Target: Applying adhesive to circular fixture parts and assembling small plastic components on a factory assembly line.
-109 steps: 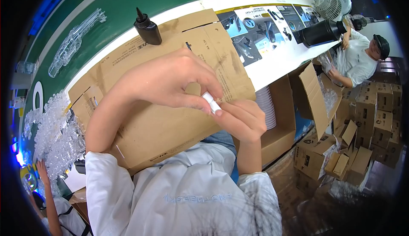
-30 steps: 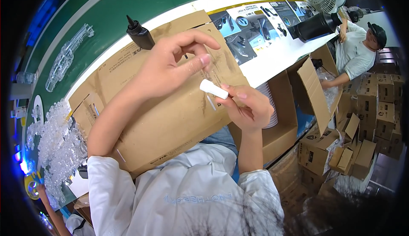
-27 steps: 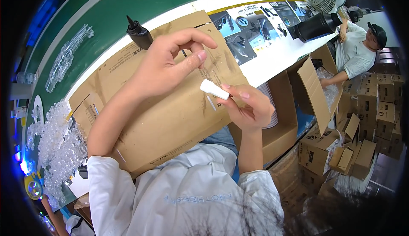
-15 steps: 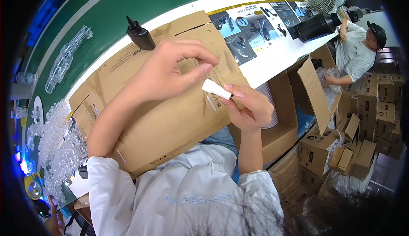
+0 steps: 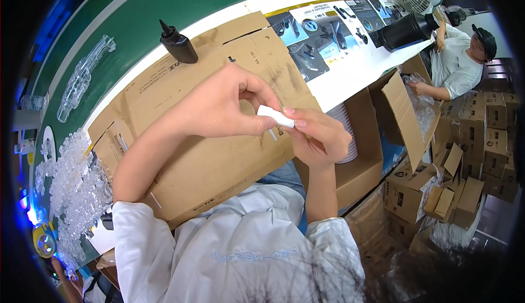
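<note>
The right hand (image 5: 321, 136) pinches a small white piece (image 5: 275, 116) by its right end between thumb and fingertips, while the left hand (image 5: 227, 103), its thumb and forefinger bowed into a loop, closes their tips on the left end. Held above the right part of the cardboard sheet (image 5: 213, 161), the piece slants along its long axis, left end toward the sheet's far edge, right end toward its right side. A black bottle (image 5: 179, 48) stands at that far edge, and clear plastic parts (image 5: 76, 180) lie heaped beyond the sheet's left side.
</note>
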A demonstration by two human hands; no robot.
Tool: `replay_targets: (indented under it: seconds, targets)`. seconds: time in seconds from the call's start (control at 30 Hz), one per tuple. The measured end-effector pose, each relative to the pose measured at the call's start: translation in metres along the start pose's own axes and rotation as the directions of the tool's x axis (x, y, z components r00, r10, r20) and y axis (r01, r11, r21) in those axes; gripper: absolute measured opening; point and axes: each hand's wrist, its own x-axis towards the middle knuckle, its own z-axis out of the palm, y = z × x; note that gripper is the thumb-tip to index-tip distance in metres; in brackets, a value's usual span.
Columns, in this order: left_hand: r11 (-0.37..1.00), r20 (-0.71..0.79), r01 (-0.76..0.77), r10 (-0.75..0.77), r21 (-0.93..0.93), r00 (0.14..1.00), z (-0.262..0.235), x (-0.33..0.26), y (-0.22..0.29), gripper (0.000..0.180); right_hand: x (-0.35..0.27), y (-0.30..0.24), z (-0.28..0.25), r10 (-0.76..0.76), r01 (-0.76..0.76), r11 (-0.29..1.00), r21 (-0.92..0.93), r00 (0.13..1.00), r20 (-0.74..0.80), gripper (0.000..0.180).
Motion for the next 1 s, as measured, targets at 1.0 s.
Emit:
replay_targets:
  seconds: [1.0]
  targets:
    - [0.999,-0.083,0.041,-0.038,0.035,0.996,0.005,0.005,-0.001,0.016,0.001,-0.003,0.0,0.118,-0.116,0.992,0.048,0.993,-0.027,0.022]
